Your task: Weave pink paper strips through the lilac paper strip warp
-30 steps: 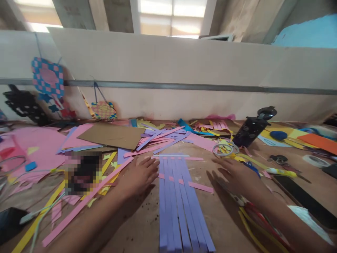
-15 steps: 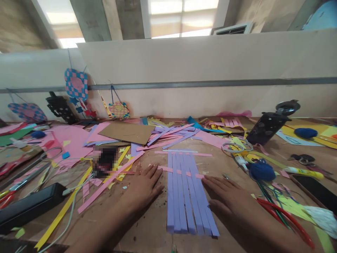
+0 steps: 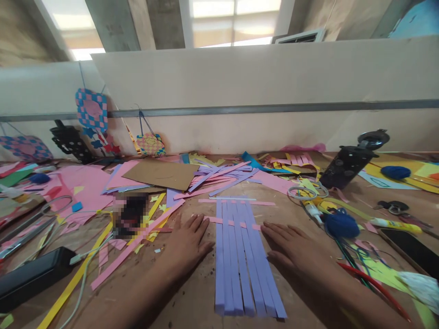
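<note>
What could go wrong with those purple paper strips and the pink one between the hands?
The lower pink strip might bend or go crooked if the left hand or right hand pushes too hard, because their fingertips are right by its ends.

The purple strips could spread or tangle: they are thin, with gaps between some of them near the bottom.

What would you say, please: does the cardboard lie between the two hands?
No, the purple strips lie between the left hand and the right hand, while the cardboard lies farther back.
</note>
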Motion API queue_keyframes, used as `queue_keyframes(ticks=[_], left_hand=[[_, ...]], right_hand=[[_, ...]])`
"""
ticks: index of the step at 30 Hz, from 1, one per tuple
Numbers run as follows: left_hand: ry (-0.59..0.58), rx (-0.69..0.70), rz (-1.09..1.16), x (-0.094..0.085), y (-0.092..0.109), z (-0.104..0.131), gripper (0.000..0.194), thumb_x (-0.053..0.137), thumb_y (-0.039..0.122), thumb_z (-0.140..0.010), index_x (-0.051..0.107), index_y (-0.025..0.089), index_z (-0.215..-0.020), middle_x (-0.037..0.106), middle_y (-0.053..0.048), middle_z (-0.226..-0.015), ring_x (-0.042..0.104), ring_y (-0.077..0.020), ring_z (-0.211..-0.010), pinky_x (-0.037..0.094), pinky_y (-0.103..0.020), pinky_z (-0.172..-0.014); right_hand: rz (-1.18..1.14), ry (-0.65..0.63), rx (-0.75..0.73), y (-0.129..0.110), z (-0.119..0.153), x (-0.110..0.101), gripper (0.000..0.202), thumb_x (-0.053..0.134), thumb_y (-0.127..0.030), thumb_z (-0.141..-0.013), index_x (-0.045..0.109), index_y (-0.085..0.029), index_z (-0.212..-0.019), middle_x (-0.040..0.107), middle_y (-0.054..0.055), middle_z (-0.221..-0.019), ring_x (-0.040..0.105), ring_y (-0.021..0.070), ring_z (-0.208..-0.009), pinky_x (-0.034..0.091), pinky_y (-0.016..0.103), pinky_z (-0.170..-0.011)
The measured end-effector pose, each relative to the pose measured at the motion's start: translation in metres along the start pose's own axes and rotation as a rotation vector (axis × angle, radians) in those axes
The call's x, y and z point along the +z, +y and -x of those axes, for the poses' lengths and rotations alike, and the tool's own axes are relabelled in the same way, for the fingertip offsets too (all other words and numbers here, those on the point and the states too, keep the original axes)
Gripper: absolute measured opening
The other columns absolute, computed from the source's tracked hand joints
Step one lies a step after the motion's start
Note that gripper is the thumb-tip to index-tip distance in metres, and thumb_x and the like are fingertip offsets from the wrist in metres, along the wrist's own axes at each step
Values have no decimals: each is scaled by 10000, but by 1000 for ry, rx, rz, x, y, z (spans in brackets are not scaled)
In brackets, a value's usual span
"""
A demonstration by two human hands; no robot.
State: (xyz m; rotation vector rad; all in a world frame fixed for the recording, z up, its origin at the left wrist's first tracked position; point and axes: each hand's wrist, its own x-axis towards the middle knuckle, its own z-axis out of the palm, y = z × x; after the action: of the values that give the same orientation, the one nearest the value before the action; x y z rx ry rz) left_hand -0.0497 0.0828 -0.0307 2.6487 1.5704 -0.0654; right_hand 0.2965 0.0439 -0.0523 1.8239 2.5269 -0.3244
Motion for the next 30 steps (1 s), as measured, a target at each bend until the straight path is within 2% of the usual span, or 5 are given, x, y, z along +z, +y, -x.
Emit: queue_keyframes(ticks=[6, 12, 20, 26, 30], left_hand=[[14, -19, -3, 6, -1, 1, 645, 457, 556, -1070, 444, 217, -1619, 404, -142, -1664, 375, -380, -1545, 86, -712, -1265], [3, -24, -31, 4, 1, -3, 655, 445, 562, -1073, 452, 191, -1613, 409, -152, -1657, 396, -389, -1532, 108, -718, -1259], [14, -31, -33, 5, 3, -8, 650, 445, 576, -1074, 463, 208, -1609, 388, -152, -1668, 393, -384, -1534, 162, -702, -1257], [38, -8, -26, 8, -1, -20, 668, 422, 589, -1082, 448, 186, -1614, 403, -159, -1658, 358, -354, -1557, 72, -697, -1274], [37, -16, -29, 8, -2, -28, 671, 429, 589, -1079, 445, 185, -1614, 407, -153, -1657, 350, -346, -1562, 58, -697, -1275]], right_hand=[[47, 2, 35, -5, -4, 2, 685, 554, -518, -992, 458, -236, -1609, 374, 99, -1672, 383, 367, -1535, 297, 639, -1247], [74, 95, 56, -2, -11, 10, 674, 557, -535, -985, 476, -271, -1600, 412, 102, -1660, 401, 379, -1524, 310, 645, -1235], [123, 66, 66, -5, -22, -9, 689, 472, -552, -1026, 426, -213, -1625, 353, 106, -1686, 322, 345, -1566, 275, 609, -1260], [138, 63, 84, -6, -27, -15, 696, 459, -594, -1030, 423, -239, -1628, 361, 95, -1686, 348, 332, -1557, 303, 578, -1254], [123, 79, 82, -7, -27, -18, 701, 475, -607, -1021, 449, -236, -1615, 376, 94, -1676, 379, 347, -1541, 307, 591, -1252]])
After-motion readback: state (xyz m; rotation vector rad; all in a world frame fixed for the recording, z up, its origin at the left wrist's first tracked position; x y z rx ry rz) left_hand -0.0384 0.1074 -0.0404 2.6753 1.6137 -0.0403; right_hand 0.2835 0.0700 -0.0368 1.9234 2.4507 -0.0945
